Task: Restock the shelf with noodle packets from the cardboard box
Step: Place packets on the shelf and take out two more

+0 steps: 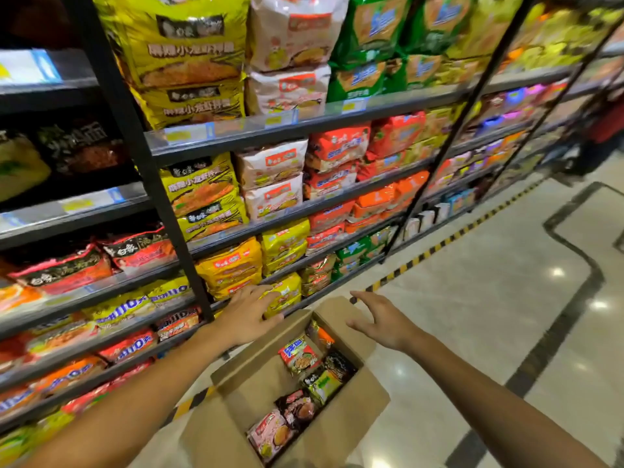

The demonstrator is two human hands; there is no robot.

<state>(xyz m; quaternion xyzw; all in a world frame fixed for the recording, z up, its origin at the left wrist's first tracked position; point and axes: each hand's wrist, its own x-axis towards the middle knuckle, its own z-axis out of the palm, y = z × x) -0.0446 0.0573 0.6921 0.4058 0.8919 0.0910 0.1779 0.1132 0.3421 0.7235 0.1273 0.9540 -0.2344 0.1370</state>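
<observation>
An open cardboard box (243, 390) stands on the floor at the foot of the shelf (297, 211), with several noodle packets (299, 358) lying inside. My left hand (250, 314) reaches forward over the box's far left flap, fingers spread, touching or just in front of a yellow packet (287, 293) on a low shelf. My right hand (380, 319) hovers above the box's far right corner, fingers apart and empty. The shelf is packed with yellow, white, red, orange and green noodle packs on every level.
A black upright post (148, 170) splits the shelving just left of my left hand. A yellow-and-black striped line (439, 246) runs along the shelf base. Shiny tiled floor (489, 298) spreads to the right. A person in red (604, 126) stands far down the aisle.
</observation>
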